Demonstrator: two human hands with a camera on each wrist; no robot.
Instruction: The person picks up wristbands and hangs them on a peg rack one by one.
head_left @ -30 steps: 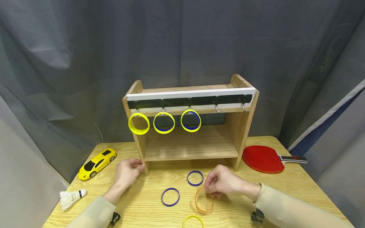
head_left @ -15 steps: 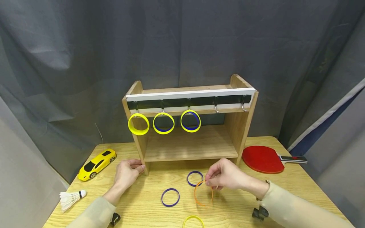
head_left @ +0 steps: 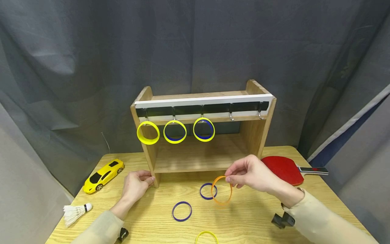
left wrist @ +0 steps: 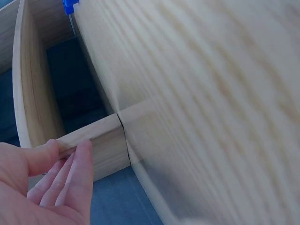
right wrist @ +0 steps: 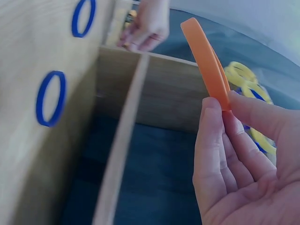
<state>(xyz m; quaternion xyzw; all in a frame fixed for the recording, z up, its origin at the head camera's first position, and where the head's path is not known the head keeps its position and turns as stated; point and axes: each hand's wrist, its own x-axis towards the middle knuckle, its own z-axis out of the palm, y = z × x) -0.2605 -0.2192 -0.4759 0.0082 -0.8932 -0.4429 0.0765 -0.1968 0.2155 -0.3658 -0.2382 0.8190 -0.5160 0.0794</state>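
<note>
My right hand [head_left: 254, 173] pinches the top of an orange wristband [head_left: 221, 204] between thumb and fingertips, and the band hangs above the table. In the right wrist view the orange band [right wrist: 204, 56] appears edge-on between thumb and fingers. My left hand [head_left: 136, 186] grips the lower left side panel of a wooden shelf [head_left: 204, 152], thumb on one face and fingers on the other, as the left wrist view shows. Yellow bands [head_left: 148, 142] hang from three hooks on the shelf's front strip; blue shows inside two. Two hooks [head_left: 231, 117] on the right hold no band.
Two blue bands [head_left: 181, 220] [head_left: 201, 195] lie on the wooden table [head_left: 158, 223], with a yellow band [head_left: 207, 232] at the front edge of view. A yellow toy car [head_left: 103, 176] and a shuttlecock [head_left: 76, 213] lie left. A red table tennis paddle [head_left: 281, 169] lies right.
My right hand has lifted the orange band up from the table, moving toward the shelf and slightly right. The left hand has stayed on the side panel.
</note>
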